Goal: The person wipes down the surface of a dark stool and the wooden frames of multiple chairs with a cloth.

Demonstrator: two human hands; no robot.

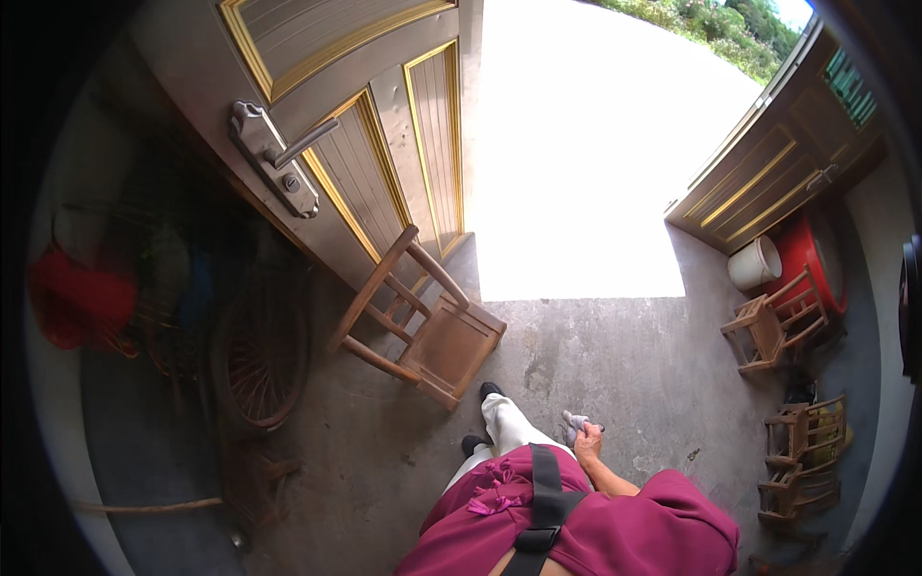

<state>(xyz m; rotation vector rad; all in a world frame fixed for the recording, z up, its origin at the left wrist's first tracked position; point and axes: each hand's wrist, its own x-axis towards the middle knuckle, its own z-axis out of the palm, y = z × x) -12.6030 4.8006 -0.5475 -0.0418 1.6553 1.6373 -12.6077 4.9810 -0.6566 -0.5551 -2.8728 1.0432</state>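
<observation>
My right hand hangs beside my white trousers, closed around a crumpled greyish cloth. A small dark tip sticks out past the fingers; what it belongs to cannot be told. My left hand is out of view. Ahead and to the left of my feet stands a wooden chair with a square seat and a slatted back. The chair is near a metal door with gold-coloured trim, which stands ajar and has a lever handle.
Bright light fills the doorway. On the right are another door leaf, a white bucket, a red tub and several small wooden chairs. A spoked wheel and a red bag are in the shade at left.
</observation>
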